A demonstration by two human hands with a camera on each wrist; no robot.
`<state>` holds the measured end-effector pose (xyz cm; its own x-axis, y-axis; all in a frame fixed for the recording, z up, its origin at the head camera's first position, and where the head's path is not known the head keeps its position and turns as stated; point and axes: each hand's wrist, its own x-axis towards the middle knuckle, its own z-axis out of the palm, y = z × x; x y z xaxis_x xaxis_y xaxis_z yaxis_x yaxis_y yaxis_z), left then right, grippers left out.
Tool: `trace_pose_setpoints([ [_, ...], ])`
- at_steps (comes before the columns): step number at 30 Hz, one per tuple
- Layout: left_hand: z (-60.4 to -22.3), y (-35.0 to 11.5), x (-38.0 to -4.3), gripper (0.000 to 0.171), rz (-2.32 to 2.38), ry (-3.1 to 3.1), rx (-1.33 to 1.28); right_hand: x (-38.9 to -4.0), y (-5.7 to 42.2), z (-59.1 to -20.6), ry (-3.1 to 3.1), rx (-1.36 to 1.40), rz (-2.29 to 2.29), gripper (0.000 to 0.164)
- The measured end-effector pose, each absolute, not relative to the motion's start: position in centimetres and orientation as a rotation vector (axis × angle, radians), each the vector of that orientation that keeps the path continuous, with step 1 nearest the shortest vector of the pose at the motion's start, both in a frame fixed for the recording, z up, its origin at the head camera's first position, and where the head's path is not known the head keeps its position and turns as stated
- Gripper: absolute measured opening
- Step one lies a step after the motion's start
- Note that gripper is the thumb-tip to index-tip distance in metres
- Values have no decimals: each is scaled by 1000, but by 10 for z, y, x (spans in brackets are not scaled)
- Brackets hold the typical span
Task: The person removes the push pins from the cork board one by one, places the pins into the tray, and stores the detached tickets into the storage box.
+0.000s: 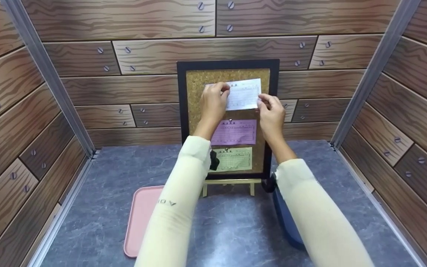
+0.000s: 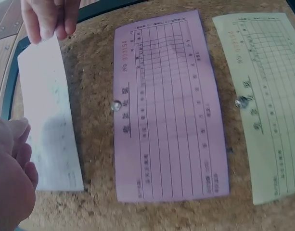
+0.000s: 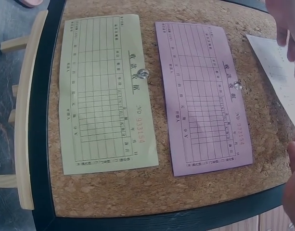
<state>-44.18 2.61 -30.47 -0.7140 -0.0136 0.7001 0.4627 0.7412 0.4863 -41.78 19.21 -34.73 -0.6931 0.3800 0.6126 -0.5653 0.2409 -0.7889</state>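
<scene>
A white receipt slip lies slightly tilted across the upper part of a black-framed cork board. My right hand pinches the slip's right edge between thumb and fingertips. My left hand covers the slip's left part, its curled fingertips at the middle of the top edge. Whatever sits between those left fingertips is hidden. Below hang a purple receipt slip and a green receipt slip. A clear pushpin fixes the purple slip's top edge, and another clear pushpin fixes the green one.
The board leans on a small wooden easel on a dark marbled table. A pink tray lies at the left. Partly under the right forearm is a blue tray. Wood-patterned walls enclose the table.
</scene>
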Motion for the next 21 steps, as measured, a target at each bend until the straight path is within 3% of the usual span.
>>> trace_pose_setpoints([
  [9, -309, 3, -426, 11, -872, -2197, -381, -391, 186, -338, -1703, 223, 1510, 20],
  [16, -314, -14, -412, 11, -949, -2148, -377, -410, 192, -354, -1717, 252, 1463, 21],
  [21, -321, -28, -400, 11, -1043, -2092, -379, -403, 189, -353, -1718, 262, 1491, 23],
])
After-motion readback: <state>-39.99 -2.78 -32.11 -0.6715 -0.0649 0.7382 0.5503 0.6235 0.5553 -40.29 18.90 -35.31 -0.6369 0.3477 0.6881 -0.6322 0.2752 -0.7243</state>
